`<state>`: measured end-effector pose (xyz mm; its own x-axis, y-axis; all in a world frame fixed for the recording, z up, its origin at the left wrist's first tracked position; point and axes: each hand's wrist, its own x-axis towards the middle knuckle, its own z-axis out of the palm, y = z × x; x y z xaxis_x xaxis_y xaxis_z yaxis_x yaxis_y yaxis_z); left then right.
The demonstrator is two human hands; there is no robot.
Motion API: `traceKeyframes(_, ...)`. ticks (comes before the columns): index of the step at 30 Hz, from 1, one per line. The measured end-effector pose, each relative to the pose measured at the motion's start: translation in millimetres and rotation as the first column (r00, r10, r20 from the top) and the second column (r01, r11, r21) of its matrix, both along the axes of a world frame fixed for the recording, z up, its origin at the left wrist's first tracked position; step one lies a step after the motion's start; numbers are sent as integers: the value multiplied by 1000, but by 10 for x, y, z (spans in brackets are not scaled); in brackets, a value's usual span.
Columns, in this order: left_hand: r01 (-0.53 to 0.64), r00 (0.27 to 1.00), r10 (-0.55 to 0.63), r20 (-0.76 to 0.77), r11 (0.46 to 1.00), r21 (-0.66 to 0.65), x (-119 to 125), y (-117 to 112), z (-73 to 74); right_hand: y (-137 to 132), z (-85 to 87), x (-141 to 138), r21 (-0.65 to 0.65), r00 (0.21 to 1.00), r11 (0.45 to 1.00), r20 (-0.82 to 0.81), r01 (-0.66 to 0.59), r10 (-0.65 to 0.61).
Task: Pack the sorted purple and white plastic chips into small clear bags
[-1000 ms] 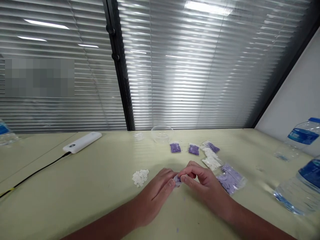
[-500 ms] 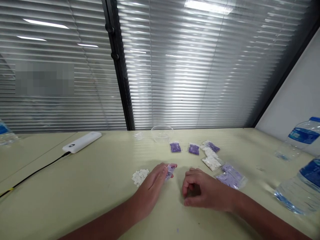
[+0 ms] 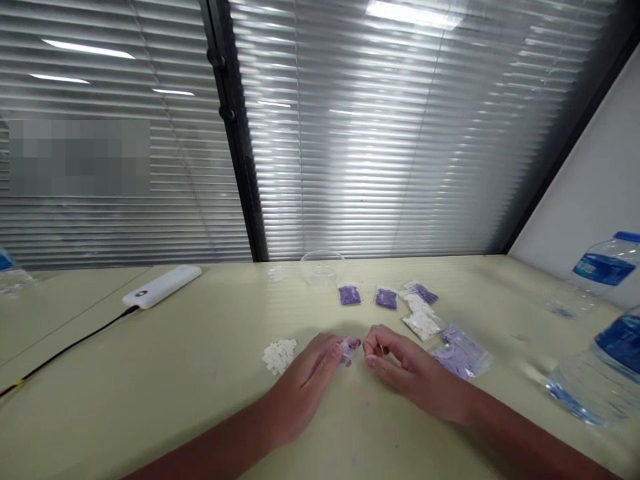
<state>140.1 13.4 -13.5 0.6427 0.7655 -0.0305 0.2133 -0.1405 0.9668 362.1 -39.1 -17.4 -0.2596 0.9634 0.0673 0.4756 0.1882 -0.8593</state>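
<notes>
My left hand (image 3: 311, 375) rests on the pale table (image 3: 190, 360) and pinches a small clear bag of purple pieces (image 3: 349, 348) at its fingertips. My right hand (image 3: 400, 365) sits just right of that bag, fingers curled in a pinch with thumb and forefinger close together; what they hold, if anything, is too small to see. A little heap of white pieces (image 3: 279, 354) lies left of my left hand. A larger clear bag of pale purple pieces (image 3: 461, 353) lies right of my right hand.
Small bags of purple (image 3: 349, 295) and white pieces (image 3: 423, 325) lie behind my hands, with a clear bowl (image 3: 323, 267) by the blinds. A white power bank (image 3: 163, 286) with a black cable is far left. Water bottles (image 3: 595, 363) stand right.
My hands, together on the small bag a second ago, parted, the left carrying the bag forward. Now the right hand has come back close to it.
</notes>
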Motion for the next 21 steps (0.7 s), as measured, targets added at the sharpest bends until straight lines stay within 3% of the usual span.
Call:
traceKeyframes(3,54,999,-54,-4,997,46,-5,-6,-22,-8,19,29,19,1000,1000,-12,-14,14)
traceKeyframes(8,-20,1000,20,7,1000,9,10,21,-53,19,-36,81,16,957,985,239,-171,163)
traceKeyframes(14,-41,998,41,38,999,-10,13,48,-78,6,-115,15,28,914,981,371,-191,168)
traceKeyframes(21,-57,998,57,12,998,-6,10,44,-118,-143,-13,-40,90,876,966,448,-242,178)
